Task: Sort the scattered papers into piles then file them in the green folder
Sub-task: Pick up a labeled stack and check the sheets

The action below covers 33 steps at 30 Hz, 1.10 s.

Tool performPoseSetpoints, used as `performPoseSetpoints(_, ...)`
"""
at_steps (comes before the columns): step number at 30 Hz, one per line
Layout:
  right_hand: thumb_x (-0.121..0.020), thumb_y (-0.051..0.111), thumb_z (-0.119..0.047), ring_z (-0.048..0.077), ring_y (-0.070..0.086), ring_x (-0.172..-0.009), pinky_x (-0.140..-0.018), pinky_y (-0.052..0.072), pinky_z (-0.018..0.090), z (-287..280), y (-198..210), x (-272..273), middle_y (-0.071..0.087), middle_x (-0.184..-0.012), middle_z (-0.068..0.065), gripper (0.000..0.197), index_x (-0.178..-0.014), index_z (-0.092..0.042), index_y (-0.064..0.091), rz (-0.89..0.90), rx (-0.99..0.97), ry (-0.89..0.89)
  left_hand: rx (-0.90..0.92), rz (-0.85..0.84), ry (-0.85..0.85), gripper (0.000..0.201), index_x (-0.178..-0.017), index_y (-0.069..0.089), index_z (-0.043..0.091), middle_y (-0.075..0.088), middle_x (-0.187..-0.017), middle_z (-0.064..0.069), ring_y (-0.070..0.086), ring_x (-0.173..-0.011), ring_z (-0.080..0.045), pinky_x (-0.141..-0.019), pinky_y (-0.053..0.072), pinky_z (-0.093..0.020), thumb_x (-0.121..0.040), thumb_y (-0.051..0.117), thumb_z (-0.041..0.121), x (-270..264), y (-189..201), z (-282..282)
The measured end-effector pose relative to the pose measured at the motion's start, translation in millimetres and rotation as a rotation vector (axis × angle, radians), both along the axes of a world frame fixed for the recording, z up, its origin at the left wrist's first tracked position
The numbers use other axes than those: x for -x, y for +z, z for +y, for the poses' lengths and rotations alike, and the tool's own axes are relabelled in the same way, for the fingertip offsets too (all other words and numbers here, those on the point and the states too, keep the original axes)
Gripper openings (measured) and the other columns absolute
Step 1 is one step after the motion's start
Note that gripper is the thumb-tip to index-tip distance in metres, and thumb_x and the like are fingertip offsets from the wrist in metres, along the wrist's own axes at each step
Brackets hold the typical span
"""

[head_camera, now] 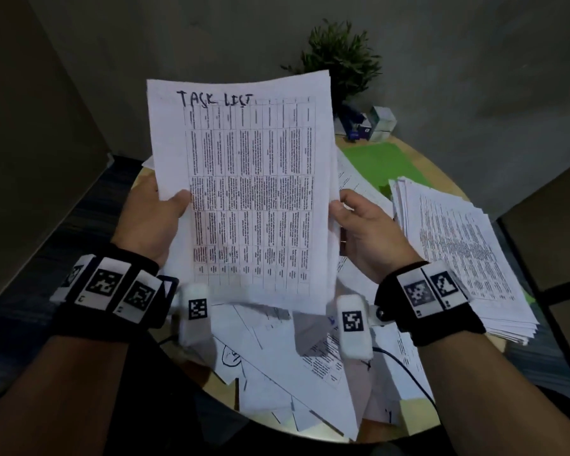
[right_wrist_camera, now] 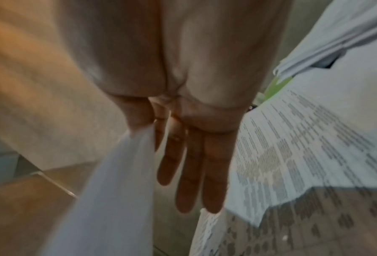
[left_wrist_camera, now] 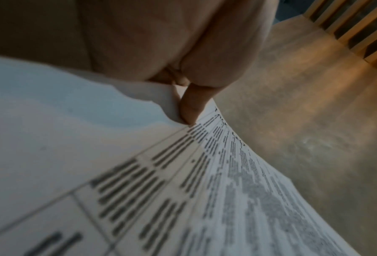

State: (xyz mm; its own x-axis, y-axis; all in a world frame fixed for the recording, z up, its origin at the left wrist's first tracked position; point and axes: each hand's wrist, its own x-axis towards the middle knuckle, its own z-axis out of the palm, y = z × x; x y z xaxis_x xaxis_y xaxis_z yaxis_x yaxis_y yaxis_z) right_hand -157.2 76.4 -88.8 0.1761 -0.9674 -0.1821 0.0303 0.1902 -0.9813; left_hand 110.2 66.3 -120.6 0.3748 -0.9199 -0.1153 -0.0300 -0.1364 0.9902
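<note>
White printed sheets headed "TASK LIST" (head_camera: 244,192), a thin sheaf carrying a dense table, are held upright above the middle of the round wooden table (head_camera: 441,166). The left hand (head_camera: 152,218) pinches the sheaf's left edge, thumb on the front face. The right hand (head_camera: 369,232) holds the right edge with its thumb in front; the right wrist view shows its fingers (right_wrist_camera: 194,173) straight behind the paper.

Judging from this, the step is reading the heading to pick a pile. To do it well, keep both edges pinched so the sheaf stays flat, then lower it squarely onto a matching pile, corners aligned, without fanning.

Toward the right edge lies a thick stack of similar printed table sheets (head_camera: 458,251). Behind it, at the far edge, the green folder (head_camera: 382,162) lies partly covered. Loose unsorted papers (head_camera: 277,373) crowd the near edge. A small potted plant (head_camera: 339,57) stands beyond the far edge.
</note>
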Motion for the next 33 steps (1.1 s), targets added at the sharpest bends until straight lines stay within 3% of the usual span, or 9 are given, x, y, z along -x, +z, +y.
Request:
performPoseSetpoints(4,-0.094,0.058,-0.034,0.028,0.066,-0.080,-0.077,0.055,0.041,-15.9,-14.8,26.2,0.067,-0.107,0.014,0.024,-0.098,-0.011,0.061,0.475,-0.105,-0.112,0.029,-0.168,0.076,0.035,-0.128,0.059,0.020,0.065,-0.117,0.004,0.063,-0.107,-0.018,-0.092,0.049,-0.036,-0.095,0.054,0.010,-12.4,3.9,6.8)
performPoseSetpoints(8,-0.081,0.069,-0.052,0.034,0.055,-0.116,-0.097,0.044,0.041,-27.3,-46.1,35.7,0.057,-0.126,0.020,0.069,-0.125,-0.002,0.054,1.258,-0.218,-0.053,0.014,-0.214,0.081,0.034,-0.127,0.060,0.021,0.065,-0.114,0.003,0.062,-0.104,-0.020,-0.092,0.049,-0.036,-0.095,0.054,0.011,-19.9,2.7,11.9)
performPoseSetpoints(11,-0.065,0.075,-0.065,0.036,0.039,-0.129,-0.101,0.038,0.045,-31.3,-65.4,26.4,0.041,-0.137,0.021,0.101,-0.136,-0.004,0.037,1.412,-0.330,-0.287,0.000,-0.176,0.073,0.035,-0.124,0.062,0.025,0.069,-0.114,0.001,0.066,-0.103,-0.022,-0.096,0.051,-0.047,-0.091,0.055,0.012,-21.9,-1.9,11.4)
performPoseSetpoints(16,-0.065,0.083,-0.050,0.036,0.048,-0.124,-0.098,0.047,0.046,-43.4,-75.2,42.3,0.046,-0.137,0.022,0.099,-0.135,0.001,0.035,1.307,-0.417,-0.325,-0.003,-0.092,0.033,0.037,-0.126,0.062,0.024,0.070,-0.114,0.001,0.067,-0.104,-0.021,-0.097,0.051,-0.047,-0.092,0.055,0.010,-18.5,-4.8,6.5)
performPoseSetpoints(20,-0.079,0.075,-0.009,0.037,0.054,-0.119,-0.093,0.047,0.042,-41.4,-69.4,53.8,0.053,-0.129,0.023,0.079,-0.141,0.001,0.027,1.121,-0.212,-0.509,0.012,-0.038,0.019,0.041,-0.128,0.062,0.023,0.070,-0.113,0.002,0.067,-0.104,-0.020,-0.098,0.051,-0.046,-0.090,0.056,0.009,-15.8,-6.7,3.2)
performPoseSetpoints(23,-0.090,0.053,-0.001,0.036,0.060,-0.104,-0.076,0.048,0.037,-33.7,-58.9,62.6,0.062,-0.110,0.023,0.026,-0.117,-0.002,0.054,1.077,-0.096,-0.578,0.019,-0.025,0.003,0.040,-0.126,0.063,0.021,0.071,-0.114,-0.001,0.068,-0.104,-0.021,-0.098,0.051,-0.047,-0.088,0.058,0.012,-13.5,-7.9,2.1)
performPoseSetpoints(26,-0.094,0.049,-0.006,0.029,0.060,-0.088,-0.071,0.039,0.026,-27.0,-41.0,70.6,0.066,-0.102,0.018,0.017,-0.101,-0.007,0.065,0.969,0.031,-0.574,0.011,-0.006,0.004,0.033,-0.121,0.065,0.023,0.071,-0.110,0.001,0.068,-0.103,-0.020,-0.097,0.051,-0.045,-0.092,0.057,0.009,-11.1,-8.3,0.9)
performPoseSetpoints(30,-0.092,0.049,-0.011,0.028,0.065,-0.090,-0.084,0.053,0.043,-13.5,-16.7,64.2,0.070,-0.098,0.003,0.022,-0.092,-0.029,0.063,0.423,0.171,-0.499,0.014,0.055,-0.033,0.030,-0.115,0.065,0.023,0.069,-0.101,0.010,0.066,-0.100,-0.014,-0.092,0.051,-0.035,-0.096,0.053,0.004,-3.4,-5.0,-0.2)
performPoseSetpoints(33,-0.096,0.042,0.004,0.028,0.066,-0.098,-0.090,0.053,0.043,-4.6,-5.8,41.0,0.070,-0.104,0.005,0.030,-0.109,-0.017,0.060,0.134,0.195,-0.363,0.019,0.097,-0.068,0.033,-0.127,0.059,0.016,0.067,-0.111,0.006,0.064,-0.101,-0.008,-0.087,0.049,-0.025,-0.098,0.051,0.004,0.4,-3.4,-0.3)
